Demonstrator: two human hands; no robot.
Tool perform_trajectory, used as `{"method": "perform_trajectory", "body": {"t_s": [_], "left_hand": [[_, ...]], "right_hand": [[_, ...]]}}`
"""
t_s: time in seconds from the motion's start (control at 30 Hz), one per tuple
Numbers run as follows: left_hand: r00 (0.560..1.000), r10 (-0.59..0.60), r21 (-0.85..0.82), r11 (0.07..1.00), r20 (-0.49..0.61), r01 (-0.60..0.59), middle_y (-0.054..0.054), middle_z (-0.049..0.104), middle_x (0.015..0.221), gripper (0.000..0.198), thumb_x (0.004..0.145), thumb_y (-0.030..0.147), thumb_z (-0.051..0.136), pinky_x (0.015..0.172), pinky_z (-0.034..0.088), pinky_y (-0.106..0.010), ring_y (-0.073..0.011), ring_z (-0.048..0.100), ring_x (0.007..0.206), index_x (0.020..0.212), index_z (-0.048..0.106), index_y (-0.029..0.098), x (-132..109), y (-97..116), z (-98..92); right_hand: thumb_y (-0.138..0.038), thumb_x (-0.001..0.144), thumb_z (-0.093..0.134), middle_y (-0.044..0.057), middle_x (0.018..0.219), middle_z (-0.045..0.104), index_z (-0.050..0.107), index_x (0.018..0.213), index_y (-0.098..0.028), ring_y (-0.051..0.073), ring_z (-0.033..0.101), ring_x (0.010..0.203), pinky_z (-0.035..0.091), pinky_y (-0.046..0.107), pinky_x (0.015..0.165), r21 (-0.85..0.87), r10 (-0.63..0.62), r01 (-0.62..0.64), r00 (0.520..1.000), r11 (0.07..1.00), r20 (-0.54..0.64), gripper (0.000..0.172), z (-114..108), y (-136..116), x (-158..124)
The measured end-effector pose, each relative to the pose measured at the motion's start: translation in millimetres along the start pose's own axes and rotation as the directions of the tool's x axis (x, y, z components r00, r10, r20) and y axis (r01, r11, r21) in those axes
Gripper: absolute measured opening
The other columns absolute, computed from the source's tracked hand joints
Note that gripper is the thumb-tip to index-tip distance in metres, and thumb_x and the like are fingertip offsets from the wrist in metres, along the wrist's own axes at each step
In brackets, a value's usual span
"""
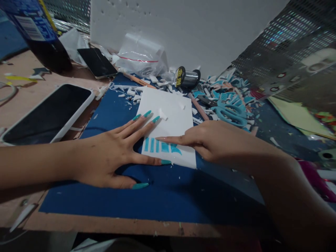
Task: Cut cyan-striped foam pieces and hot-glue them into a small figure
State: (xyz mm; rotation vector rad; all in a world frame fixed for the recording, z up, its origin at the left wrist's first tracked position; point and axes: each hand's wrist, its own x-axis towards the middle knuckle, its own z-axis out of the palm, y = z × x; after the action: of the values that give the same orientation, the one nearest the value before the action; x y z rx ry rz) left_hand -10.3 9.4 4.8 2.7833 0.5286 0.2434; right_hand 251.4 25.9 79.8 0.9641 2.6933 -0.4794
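Observation:
My left hand point(117, 148) lies flat with its fingers spread, the fingertips on a white sheet point(181, 120) and the thumb on a blue mat point(112, 196). Long turquoise nails show on it. From the right, my right hand point(202, 140) reaches over the sheet with its index finger stretched out. That fingertip touches or hovers just above a row of turquoise shapes point(165, 147) on the sheet. The other right fingers are curled and mostly hidden. Two small white scraps, one a bent piece point(162, 114), lie on the sheet. A pinkish pencil point(198, 106) runs under or behind my right hand.
Turquoise-handled scissors point(231, 112) lie among white and turquoise offcuts point(223, 87). Behind the sheet are a wire spool point(187, 77), an orange pencil point(139, 80) and a plastic bag point(143, 56). Two phones, one white-cased point(49, 113), and a dark drink bottle point(43, 42) stand left.

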Motion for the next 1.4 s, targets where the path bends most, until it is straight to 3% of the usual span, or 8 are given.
{"method": "perform_trajectory", "body": {"t_s": [0.23, 0.57, 1.03, 1.23, 1.4], "left_hand": [[0.999, -0.025, 0.029, 0.999, -0.024, 0.026, 0.003, -0.016, 0.156, 0.064, 0.078, 0.055, 0.060, 0.105, 0.021, -0.069, -0.0485, 0.003, 0.139, 0.137, 0.038, 0.046, -0.1, 2.0, 0.4], [1.000, -0.017, 0.030, 0.999, 0.021, 0.016, 0.004, -0.024, 0.154, 0.062, 0.081, 0.057, 0.054, 0.101, 0.023, -0.072, -0.0510, 0.002, 0.138, 0.139, 0.034, 0.048, 0.7, 0.7, -0.5], [1.000, -0.024, 0.012, 1.000, -0.009, 0.024, 0.005, -0.013, 0.157, 0.062, 0.080, 0.059, 0.055, 0.101, 0.025, -0.071, -0.0510, 0.007, 0.138, 0.137, 0.037, 0.047, 1.1, 1.0, 0.5], [1.000, -0.020, 0.014, 1.000, 0.012, 0.019, 0.003, -0.014, 0.157, 0.064, 0.079, 0.058, 0.057, 0.103, 0.022, -0.071, -0.0503, 0.005, 0.139, 0.139, 0.035, 0.047, 1.3, 1.2, 0.1], [0.999, -0.040, 0.016, 0.999, 0.002, 0.040, 0.004, -0.019, 0.156, 0.062, 0.080, 0.058, 0.056, 0.101, 0.025, -0.072, -0.0518, 0.005, 0.138, 0.138, 0.034, 0.049, 1.0, 1.9, 0.3]], "right_hand": [[-0.017, 0.090, 0.045, -0.004, 0.091, 0.075, 0.050, 0.132, -0.041, 0.011, 0.059, 0.062, 0.032, 0.022, 0.053, 0.016, 0.002, -0.002, 1.000, 1.000, -0.015, 0.048, 4.7, 2.0, -1.7], [-0.017, 0.090, 0.042, -0.002, 0.088, 0.075, 0.053, 0.131, -0.039, 0.011, 0.058, 0.061, 0.033, 0.022, 0.053, 0.022, 0.026, -0.026, 1.000, 0.999, 0.016, 0.047, 2.7, -0.6, -3.4], [-0.021, 0.092, 0.041, 0.000, 0.086, 0.075, 0.054, 0.131, -0.035, 0.008, 0.053, 0.050, 0.032, 0.021, 0.048, 0.123, 0.054, -0.062, 0.996, 0.990, 0.067, 0.043, -0.3, 1.4, -5.1], [-0.023, 0.091, 0.042, 0.000, 0.093, 0.075, 0.053, 0.131, -0.036, 0.012, 0.061, 0.064, 0.036, 0.022, 0.054, 0.105, 0.048, -0.052, 0.998, 0.993, 0.042, 0.043, 5.0, 1.2, -0.5], [-0.014, 0.089, 0.039, -0.003, 0.079, 0.073, 0.052, 0.131, -0.039, 0.009, 0.050, 0.047, 0.038, 0.024, 0.054, 0.116, 0.107, -0.116, 0.991, 0.986, 0.082, 0.051, -0.1, 5.1, -9.5]]}}
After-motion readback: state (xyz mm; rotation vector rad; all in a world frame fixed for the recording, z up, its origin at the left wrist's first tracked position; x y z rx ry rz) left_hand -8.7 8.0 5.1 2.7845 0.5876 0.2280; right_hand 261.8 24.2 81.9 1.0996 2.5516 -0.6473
